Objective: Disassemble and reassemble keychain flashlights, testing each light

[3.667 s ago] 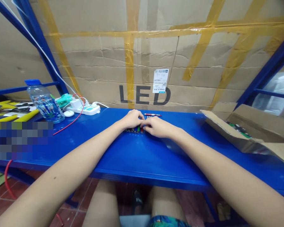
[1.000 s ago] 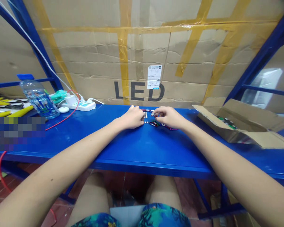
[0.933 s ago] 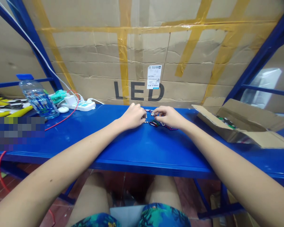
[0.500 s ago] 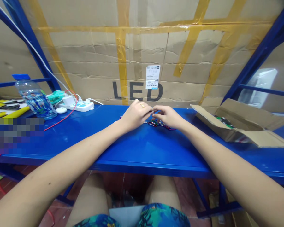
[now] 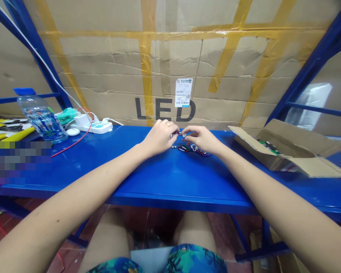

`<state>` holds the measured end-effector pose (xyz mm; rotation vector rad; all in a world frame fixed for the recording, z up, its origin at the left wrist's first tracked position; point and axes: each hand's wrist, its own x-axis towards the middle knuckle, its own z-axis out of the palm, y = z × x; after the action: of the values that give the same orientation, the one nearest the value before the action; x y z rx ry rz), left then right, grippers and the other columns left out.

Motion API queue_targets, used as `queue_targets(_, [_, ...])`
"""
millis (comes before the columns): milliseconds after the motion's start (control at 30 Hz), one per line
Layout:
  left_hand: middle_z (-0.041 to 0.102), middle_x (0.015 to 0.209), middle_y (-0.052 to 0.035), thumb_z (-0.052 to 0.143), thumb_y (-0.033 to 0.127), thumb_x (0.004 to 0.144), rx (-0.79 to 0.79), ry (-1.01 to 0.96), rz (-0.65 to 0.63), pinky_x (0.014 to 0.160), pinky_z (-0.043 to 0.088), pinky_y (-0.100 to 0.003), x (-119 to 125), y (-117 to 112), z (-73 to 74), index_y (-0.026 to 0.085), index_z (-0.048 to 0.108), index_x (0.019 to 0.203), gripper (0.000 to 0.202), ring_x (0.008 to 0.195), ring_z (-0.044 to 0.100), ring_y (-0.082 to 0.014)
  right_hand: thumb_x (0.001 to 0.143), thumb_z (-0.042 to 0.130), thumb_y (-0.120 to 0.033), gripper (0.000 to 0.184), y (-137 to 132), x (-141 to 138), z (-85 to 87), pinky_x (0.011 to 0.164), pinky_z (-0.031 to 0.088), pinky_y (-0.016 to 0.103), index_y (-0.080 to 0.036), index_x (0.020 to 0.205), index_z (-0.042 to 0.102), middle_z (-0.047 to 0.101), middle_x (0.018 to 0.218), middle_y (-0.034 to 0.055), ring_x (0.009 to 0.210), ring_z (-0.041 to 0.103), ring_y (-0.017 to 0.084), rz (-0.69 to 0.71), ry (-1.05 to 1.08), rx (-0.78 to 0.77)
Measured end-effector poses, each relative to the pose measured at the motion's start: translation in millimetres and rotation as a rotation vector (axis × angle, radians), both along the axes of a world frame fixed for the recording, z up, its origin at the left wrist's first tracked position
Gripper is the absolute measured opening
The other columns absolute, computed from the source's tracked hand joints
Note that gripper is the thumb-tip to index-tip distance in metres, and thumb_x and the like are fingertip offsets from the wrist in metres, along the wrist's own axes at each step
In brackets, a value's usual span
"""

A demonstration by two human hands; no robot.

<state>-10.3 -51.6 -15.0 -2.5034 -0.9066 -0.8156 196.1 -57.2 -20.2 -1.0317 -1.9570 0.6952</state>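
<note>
Both my hands meet at the back middle of the blue shelf top [image 5: 165, 178]. My left hand [image 5: 159, 137] is curled, its fingers closed around a small dark piece I cannot make out. My right hand [image 5: 201, 138] pinches a small silvery round part [image 5: 184, 134] between thumb and forefinger, right beside the left fingertips. Under and between the hands lies a little heap of small coloured clips [image 5: 191, 148] in red, green and purple, with tiny metal bits beside it.
A water bottle [image 5: 41, 117], a white power strip [image 5: 95, 127] with plugs and a red wire [image 5: 74, 142] sit at the back left. An open cardboard box [image 5: 290, 149] lies on the right. A taped "LED" carton [image 5: 170, 68] forms the back wall.
Both hands have lifted slightly off the shelf and come together over the clip heap. The right hand now pinches the silvery part. The row of small pieces seen 3.7 s ago is gone.
</note>
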Motion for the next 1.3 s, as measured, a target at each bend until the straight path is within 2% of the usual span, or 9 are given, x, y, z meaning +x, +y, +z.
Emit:
queue_targets(133, [0.071, 0.098, -0.0098, 0.052, 0.027, 0.092, -0.137, 0.197, 0.101, 0.082, 0.039, -0.041, -1.0, 0.7, -4.7, 0.019, 0.074, 0.096, 0.024, 0.098, 0.055, -0.0296, 0.077, 0.061, -0.015, 0.014, 3.0, 2.0, -2.1, 0.069, 0.051, 0.032, -0.017, 0.089, 0.068, 0.070, 0.082, 0.0031, 0.071, 0.064, 0.017, -0.018, -0.061, 0.033])
queue_targets(267, [0.071, 0.091, -0.0109, 0.051, 0.027, 0.091, -0.249, 0.299, 0.133, 0.084, 0.040, -0.043, 0.1, 2.8, -8.9, 0.020, 0.076, 0.092, 0.025, 0.097, 0.055, -0.0306, 0.077, 0.062, -0.018, 0.013, 1.2, 1.4, -1.8, 0.063, 0.048, 0.031, -0.017, 0.089, 0.067, 0.069, 0.082, 0.0031, 0.064, 0.061, 0.015, -0.033, -0.105, 0.030])
queue_targets(433, [0.071, 0.089, -0.0094, 0.055, 0.021, 0.084, -0.370, 0.264, 0.175, 0.082, 0.043, -0.039, 5.6, 10.1, -9.3, 0.019, 0.072, 0.082, 0.017, 0.094, 0.058, -0.0274, 0.078, 0.061, -0.020, 0.013, -3.1, -2.1, 0.3, 0.062, 0.046, 0.029, -0.017, 0.089, 0.068, 0.068, 0.079, 0.0028, 0.063, 0.059, 0.015, -0.030, -0.145, 0.027])
queue_targets(567, [0.069, 0.077, -0.0059, 0.063, 0.021, 0.076, -0.434, 0.200, 0.172, 0.077, 0.044, -0.037, 5.2, 13.6, -9.8, 0.019, 0.066, 0.070, 0.007, 0.082, 0.058, -0.0246, 0.078, 0.061, -0.019, 0.011, -4.7, -2.8, 1.2, 0.062, 0.047, 0.029, -0.017, 0.087, 0.067, 0.068, 0.076, 0.0020, 0.064, 0.059, 0.015, -0.018, -0.139, 0.009])
queue_targets(633, [0.068, 0.075, -0.0057, 0.064, 0.020, 0.076, -0.370, 0.184, 0.125, 0.078, 0.042, -0.039, 2.3, 12.9, -9.2, 0.019, 0.065, 0.070, 0.006, 0.083, 0.056, -0.0258, 0.078, 0.061, -0.018, 0.011, -3.8, -1.8, 0.5, 0.061, 0.047, 0.028, -0.017, 0.087, 0.068, 0.068, 0.075, 0.0018, 0.063, 0.059, 0.015, -0.020, -0.140, 0.011])
queue_targets(733, [0.069, 0.083, -0.0074, 0.061, 0.022, 0.081, -0.139, 0.100, 0.038, 0.081, 0.038, -0.041, -1.0, 8.3, -4.3, 0.018, 0.065, 0.076, 0.007, 0.091, 0.055, -0.0275, 0.078, 0.061, -0.016, 0.012, -1.0, 0.1, -1.7, 0.062, 0.048, 0.029, -0.017, 0.088, 0.068, 0.069, 0.080, 0.0027, 0.064, 0.059, 0.014, -0.033, -0.127, 0.027])
queue_targets(833, [0.070, 0.089, -0.0066, 0.057, 0.024, 0.088, -0.003, -0.020, -0.026, 0.084, 0.035, -0.040, 0.9, 0.9, 3.0, 0.018, 0.065, 0.085, 0.011, 0.092, 0.055, -0.0243, 0.078, 0.061, -0.014, 0.013, 0.3, 0.4, -3.0, 0.062, 0.051, 0.028, -0.017, 0.088, 0.068, 0.071, 0.086, 0.0043, 0.066, 0.061, 0.014, -0.056, -0.088, -0.015])
queue_targets(1000, [0.072, 0.091, -0.0066, 0.053, 0.025, 0.095, 0.023, -0.013, -0.098, 0.083, 0.036, -0.038, 8.9, -5.7, 3.2, 0.017, 0.063, 0.091, 0.014, 0.088, 0.058, -0.0213, 0.080, 0.060, -0.012, 0.011, -4.4, -3.0, -0.6, 0.060, 0.052, 0.027, -0.017, 0.087, 0.066, 0.070, 0.085, 0.0050, 0.065, 0.062, 0.014, -0.020, -0.041, -0.108])
queue_targets(1300, [0.072, 0.097, -0.0072, 0.047, 0.018, 0.097, 0.008, 0.059, -0.108, 0.079, 0.038, -0.035, 6.8, 1.6, -6.2, 0.017, 0.066, 0.099, 0.018, 0.095, 0.062, -0.0217, 0.081, 0.062, -0.010, 0.011, -3.0, -3.3, -2.6, 0.057, 0.055, 0.026, -0.016, 0.088, 0.068, 0.071, 0.092, 0.0063, 0.063, 0.063, 0.013, -0.023, -0.014, -0.144])
